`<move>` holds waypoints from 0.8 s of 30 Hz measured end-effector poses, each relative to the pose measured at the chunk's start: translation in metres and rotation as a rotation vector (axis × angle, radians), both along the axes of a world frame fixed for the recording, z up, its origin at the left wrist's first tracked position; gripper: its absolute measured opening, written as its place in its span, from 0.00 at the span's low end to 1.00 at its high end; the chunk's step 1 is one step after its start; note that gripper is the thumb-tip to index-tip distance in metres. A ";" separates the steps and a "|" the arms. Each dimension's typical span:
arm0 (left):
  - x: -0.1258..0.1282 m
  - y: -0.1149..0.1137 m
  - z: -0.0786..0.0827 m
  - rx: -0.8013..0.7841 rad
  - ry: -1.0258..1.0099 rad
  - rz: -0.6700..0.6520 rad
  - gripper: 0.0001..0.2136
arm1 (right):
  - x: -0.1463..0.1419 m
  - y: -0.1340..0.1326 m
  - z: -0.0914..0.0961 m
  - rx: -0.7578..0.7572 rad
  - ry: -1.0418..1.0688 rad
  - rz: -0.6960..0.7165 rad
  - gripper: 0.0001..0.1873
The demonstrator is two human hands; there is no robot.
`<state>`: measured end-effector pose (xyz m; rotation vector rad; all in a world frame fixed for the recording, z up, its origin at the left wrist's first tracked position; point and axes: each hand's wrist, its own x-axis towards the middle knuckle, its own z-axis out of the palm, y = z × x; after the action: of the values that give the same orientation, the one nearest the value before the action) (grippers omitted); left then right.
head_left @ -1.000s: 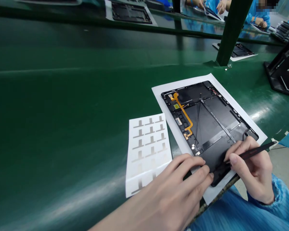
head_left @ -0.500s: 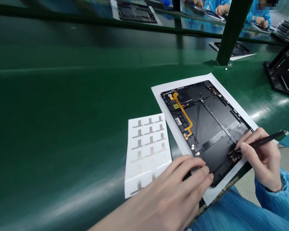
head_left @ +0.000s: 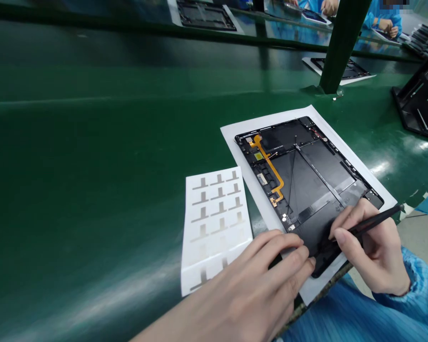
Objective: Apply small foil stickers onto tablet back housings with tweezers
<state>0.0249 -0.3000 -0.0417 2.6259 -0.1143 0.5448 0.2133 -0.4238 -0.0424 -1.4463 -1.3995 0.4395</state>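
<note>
Head view | right hand (head_left: 373,251): grip closed on 1 tweezers (head_left: 376,224) | left hand (head_left: 249,289): open, on 1 tablet (head_left: 299,175)

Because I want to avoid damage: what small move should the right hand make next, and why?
Probably ease the black tweezers gently along the open tablet's lower edge: the right hand aims them there, and the left hand steadies the tablet nearby.
</note>
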 end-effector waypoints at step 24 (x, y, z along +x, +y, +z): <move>0.063 0.066 0.045 -0.043 0.238 0.026 0.17 | 0.013 0.003 -0.013 0.057 0.034 -0.182 0.08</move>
<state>0.0876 -0.2343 0.0038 2.6300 0.0060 0.2367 0.2264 -0.4207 -0.0556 -1.4974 -1.2316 0.3040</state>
